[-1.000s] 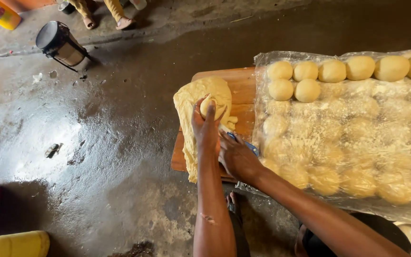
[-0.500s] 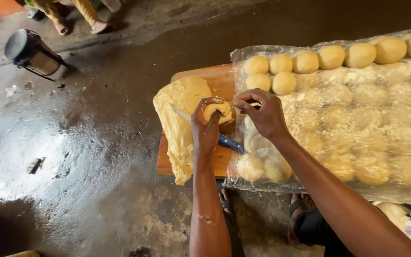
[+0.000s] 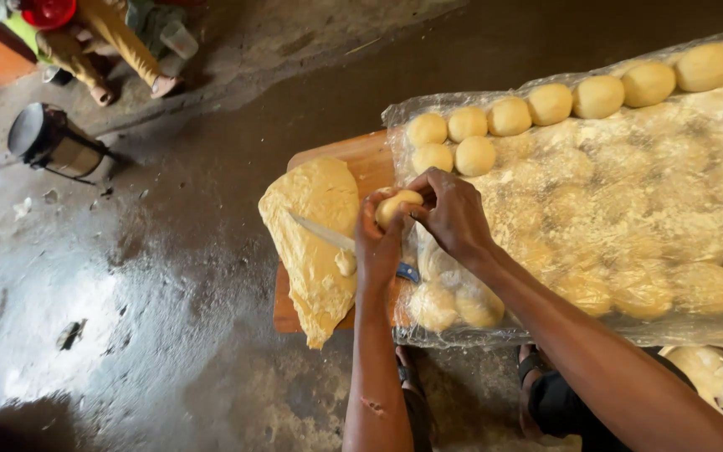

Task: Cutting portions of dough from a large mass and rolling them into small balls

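While my left hand (image 3: 378, 247) cups the dough ball (image 3: 397, 206), my right hand (image 3: 453, 213) pinches it from beside, just above the wooden board (image 3: 360, 159).

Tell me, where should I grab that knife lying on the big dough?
Take the knife by its blue handle, probably coming from the near side by the left hand. The blade lies flat on the big dough, pointing away, so the handle end by the wooden board looks the safest grip.

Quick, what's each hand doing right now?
Left hand: closed around a small round yellow dough ball.
Right hand: fingers pinching the same ball.
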